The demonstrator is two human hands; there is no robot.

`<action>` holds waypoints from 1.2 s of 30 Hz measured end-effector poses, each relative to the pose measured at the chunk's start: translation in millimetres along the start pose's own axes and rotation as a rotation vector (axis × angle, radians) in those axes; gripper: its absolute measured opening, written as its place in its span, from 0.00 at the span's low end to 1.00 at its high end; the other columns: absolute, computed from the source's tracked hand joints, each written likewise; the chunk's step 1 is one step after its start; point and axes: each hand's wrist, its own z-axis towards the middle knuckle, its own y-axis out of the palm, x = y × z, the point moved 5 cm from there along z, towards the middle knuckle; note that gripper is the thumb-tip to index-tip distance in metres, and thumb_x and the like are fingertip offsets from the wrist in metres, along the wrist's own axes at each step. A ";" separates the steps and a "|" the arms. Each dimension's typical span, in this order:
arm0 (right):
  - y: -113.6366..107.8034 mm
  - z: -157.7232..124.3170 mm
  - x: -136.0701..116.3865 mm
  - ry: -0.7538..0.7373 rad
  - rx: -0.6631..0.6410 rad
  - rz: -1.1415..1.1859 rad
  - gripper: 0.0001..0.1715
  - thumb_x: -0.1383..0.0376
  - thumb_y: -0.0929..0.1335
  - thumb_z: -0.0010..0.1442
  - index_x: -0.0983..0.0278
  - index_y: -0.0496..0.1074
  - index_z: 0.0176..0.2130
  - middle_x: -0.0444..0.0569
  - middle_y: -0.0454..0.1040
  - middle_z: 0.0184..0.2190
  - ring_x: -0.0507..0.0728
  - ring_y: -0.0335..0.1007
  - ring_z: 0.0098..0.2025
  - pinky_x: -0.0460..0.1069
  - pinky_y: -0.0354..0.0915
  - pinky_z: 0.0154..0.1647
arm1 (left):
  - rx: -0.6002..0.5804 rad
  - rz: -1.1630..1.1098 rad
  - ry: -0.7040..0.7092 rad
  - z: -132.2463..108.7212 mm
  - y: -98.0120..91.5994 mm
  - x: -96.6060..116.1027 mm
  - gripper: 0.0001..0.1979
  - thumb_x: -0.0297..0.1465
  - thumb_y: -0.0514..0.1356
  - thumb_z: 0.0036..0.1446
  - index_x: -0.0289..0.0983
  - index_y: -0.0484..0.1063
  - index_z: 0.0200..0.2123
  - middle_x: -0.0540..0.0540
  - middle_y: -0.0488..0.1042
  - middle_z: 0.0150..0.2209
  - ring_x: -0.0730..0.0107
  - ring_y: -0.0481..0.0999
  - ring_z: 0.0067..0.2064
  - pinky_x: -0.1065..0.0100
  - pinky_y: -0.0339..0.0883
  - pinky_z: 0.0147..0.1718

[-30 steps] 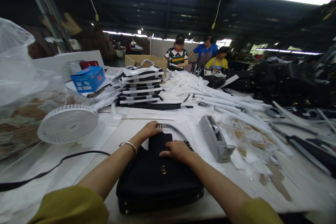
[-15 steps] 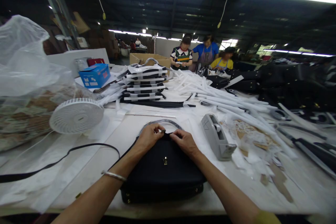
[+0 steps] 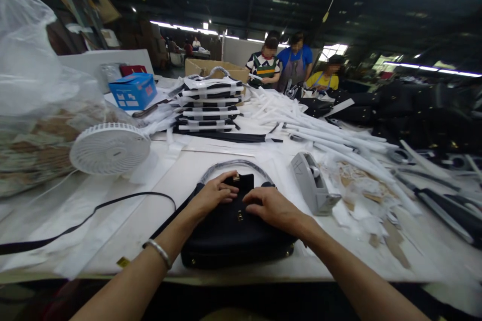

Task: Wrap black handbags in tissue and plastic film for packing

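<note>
A black handbag [image 3: 222, 233] lies on the table in front of me, with a plastic-wrapped handle [image 3: 241, 163] arching at its far side. A small flap [image 3: 246, 182] with a gold clasp piece [image 3: 236, 177] stands near the handle. My left hand [image 3: 218, 193] rests on the bag's left side, fingers stretched out, the index fingertip by the clasp piece. On the right, my right hand [image 3: 273, 205] lies on the bag with loosely bent fingers, thumb and index apart, near the gold lock plate [image 3: 240, 216]. Neither hand visibly grips anything.
A grey tape dispenser [image 3: 314, 183] stands right of the bag, beside scraps of plastic and paper. To the left are a white fan [image 3: 111, 148] and a black strap [image 3: 124, 200]. Wrapped bags [image 3: 211, 105] are stacked behind; several people work farther back.
Both hands have come nearer and loosened from the bag's far edge. The flap with the clasp now stands up in view. The camera has tilted down.
</note>
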 end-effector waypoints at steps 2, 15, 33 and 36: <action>12.7 -6.2 1.7 0.024 -0.006 -0.033 0.12 0.65 0.69 0.57 0.58 0.79 0.42 0.45 0.80 0.41 0.57 0.74 0.44 0.49 0.65 0.48 | 0.000 0.009 0.024 -1.2 0.3 -3.3 0.35 0.29 0.59 0.50 0.39 0.58 0.64 0.41 0.78 0.42 0.62 0.79 0.45 0.58 0.72 0.48; 18.5 -5.5 2.8 0.065 0.054 0.274 0.08 0.65 0.72 0.54 0.59 0.80 0.37 0.43 0.80 0.36 0.55 0.75 0.40 0.46 0.66 0.44 | 0.074 -0.036 0.116 2.5 0.0 -16.5 0.22 0.40 0.58 0.55 0.36 0.72 0.51 0.40 0.75 0.51 0.59 0.77 0.48 0.59 0.73 0.46; 31.1 14.2 -3.6 -0.310 -0.319 0.126 0.14 0.76 0.66 0.56 0.63 0.79 0.38 0.45 0.79 0.35 0.53 0.73 0.38 0.44 0.66 0.44 | 0.160 -0.107 0.128 0.2 2.0 -10.6 0.20 0.40 0.66 0.46 0.35 0.78 0.41 0.43 0.80 0.41 0.59 0.77 0.43 0.64 0.73 0.39; 29.3 12.8 -9.8 -0.422 -0.320 -0.059 0.16 0.77 0.64 0.58 0.63 0.78 0.38 0.45 0.77 0.36 0.52 0.71 0.36 0.44 0.64 0.40 | 0.165 -0.137 0.112 1.3 1.8 -13.0 0.20 0.39 0.68 0.44 0.35 0.78 0.40 0.43 0.80 0.40 0.61 0.77 0.42 0.67 0.72 0.38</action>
